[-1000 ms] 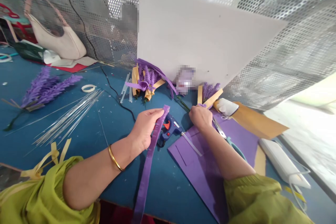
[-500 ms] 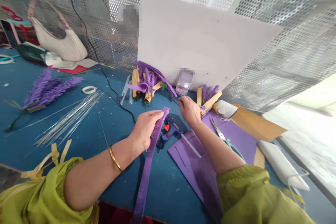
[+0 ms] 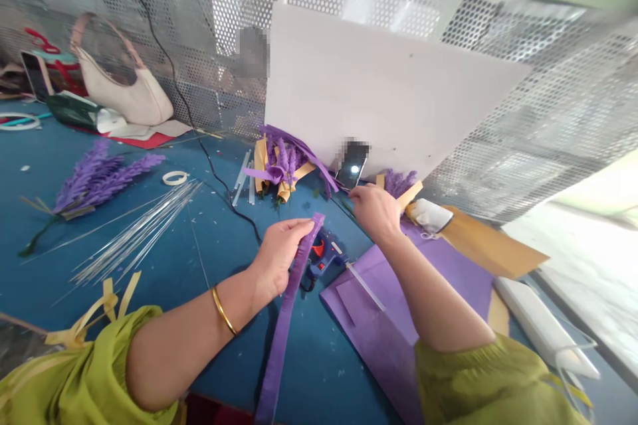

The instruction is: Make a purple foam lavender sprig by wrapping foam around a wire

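My left hand (image 3: 282,252) pinches the top end of a long purple paper strip (image 3: 285,329), which hangs down past the table's front edge. Just right of that end lies a blue glue gun (image 3: 326,257) with an orange trigger and a clear glue stick (image 3: 366,287) in its back. My right hand (image 3: 377,211) is closed farther back, near a phone (image 3: 351,165) that leans on the white board. A thin dark piece shows at its fingertips, too small to name. Purple paper sheets (image 3: 369,345) lie under my right forearm.
Purple flower bunches (image 3: 284,163) stand by the white board (image 3: 379,80). Left are thin wires (image 3: 144,232), a tape roll (image 3: 175,178), lavender-like stems (image 3: 102,179) and a handbag (image 3: 124,89). A black cord (image 3: 184,93) crosses the table. A white power strip (image 3: 545,325) lies right.
My right hand has shifted slightly right, and its forearm now covers the scissors. The phone's screen has turned from pale to dark. My left hand still pinches the strip; the view tilted a little.
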### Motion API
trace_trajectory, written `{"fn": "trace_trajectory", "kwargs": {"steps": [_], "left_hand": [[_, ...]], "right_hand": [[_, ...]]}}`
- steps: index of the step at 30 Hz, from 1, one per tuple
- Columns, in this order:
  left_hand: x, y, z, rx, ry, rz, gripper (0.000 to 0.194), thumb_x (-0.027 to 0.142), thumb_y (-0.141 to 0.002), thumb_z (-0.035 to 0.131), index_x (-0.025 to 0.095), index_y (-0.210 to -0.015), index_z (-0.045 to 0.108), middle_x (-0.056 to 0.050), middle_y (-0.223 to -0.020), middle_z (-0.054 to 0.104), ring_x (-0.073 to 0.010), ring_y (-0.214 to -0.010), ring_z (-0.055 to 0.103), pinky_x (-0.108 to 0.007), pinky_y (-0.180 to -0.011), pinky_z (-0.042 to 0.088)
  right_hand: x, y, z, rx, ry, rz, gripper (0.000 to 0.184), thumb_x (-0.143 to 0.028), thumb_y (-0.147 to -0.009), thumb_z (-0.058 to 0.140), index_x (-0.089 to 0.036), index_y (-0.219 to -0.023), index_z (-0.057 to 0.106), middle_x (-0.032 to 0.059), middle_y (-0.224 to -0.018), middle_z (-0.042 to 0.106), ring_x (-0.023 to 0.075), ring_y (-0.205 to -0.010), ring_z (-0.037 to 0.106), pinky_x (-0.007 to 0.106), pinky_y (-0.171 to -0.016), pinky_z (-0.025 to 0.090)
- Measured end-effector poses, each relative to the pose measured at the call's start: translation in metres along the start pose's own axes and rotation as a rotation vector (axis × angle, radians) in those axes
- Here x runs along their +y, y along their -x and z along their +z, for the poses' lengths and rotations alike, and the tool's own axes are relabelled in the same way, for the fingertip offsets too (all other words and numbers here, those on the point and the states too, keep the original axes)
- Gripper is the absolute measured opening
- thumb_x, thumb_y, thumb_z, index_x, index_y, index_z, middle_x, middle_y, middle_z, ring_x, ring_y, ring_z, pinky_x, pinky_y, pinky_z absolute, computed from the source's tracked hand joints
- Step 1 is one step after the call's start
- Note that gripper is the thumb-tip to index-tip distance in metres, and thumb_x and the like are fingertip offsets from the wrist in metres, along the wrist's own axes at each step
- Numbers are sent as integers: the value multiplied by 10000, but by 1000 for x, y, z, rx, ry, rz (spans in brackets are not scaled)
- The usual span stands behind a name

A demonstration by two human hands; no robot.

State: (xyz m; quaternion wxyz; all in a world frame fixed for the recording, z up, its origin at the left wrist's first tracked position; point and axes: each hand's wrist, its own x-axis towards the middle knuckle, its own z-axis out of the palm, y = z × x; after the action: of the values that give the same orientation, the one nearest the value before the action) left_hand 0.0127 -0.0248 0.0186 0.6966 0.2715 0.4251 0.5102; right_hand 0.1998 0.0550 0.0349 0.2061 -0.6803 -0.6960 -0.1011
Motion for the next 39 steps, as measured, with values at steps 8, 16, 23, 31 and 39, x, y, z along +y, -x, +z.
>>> {"fn": "trace_trajectory", "kwargs": {"steps": [8, 16, 23, 31, 39], "left_hand": [[3, 3, 2, 5, -20, -44, 140, 235, -767, 723, 122, -842, 758, -24, -643, 653, -112, -517, 566, -246, -525, 488], [1, 2, 0, 28, -26, -17, 173, 250, -688, 781, 120, -799, 754, -36, -664, 679, -126, -545, 583, -252, -524, 496], [1, 2, 1, 33, -41, -29, 173, 240, -688, 775, 114, -806, 754, -19, -635, 658, -116, -542, 566, -244, -529, 486], [2, 3, 2, 42, -33, -39, 163, 245, -661, 802, 121, -759, 762, 11, -580, 620, -83, -507, 518, -209, -496, 415], [-1, 1, 1, 37, -61, -52, 139, 236, -735, 748, 117, -806, 753, 0, -607, 626, -90, -516, 535, -210, -507, 445]], "right_hand": [[42, 39, -14, 12, 18, 111, 314, -268, -954, 447, -232, -1052, 743, 52, -1072, 715, 206, -901, 650, 268, -634, 383], [62, 61, -20, -166, 44, 180, 295, -236, -921, 460, -223, -1016, 739, 75, -986, 748, 209, -825, 679, 267, -598, 383], [82, 69, -19, -177, -80, 397, 334, -288, -888, 476, -272, -1152, 681, 16, -865, 772, 186, -817, 716, 250, -630, 453], [124, 64, -16, -149, 258, 433, 371, -247, -922, 420, -218, -1098, 745, 156, -1030, 747, 332, -963, 695, 366, -696, 460], [79, 40, 9, -146, 358, 89, 360, -285, -1001, 385, -191, -1153, 698, 147, -1155, 682, 282, -1162, 591, 391, -981, 419]]}}
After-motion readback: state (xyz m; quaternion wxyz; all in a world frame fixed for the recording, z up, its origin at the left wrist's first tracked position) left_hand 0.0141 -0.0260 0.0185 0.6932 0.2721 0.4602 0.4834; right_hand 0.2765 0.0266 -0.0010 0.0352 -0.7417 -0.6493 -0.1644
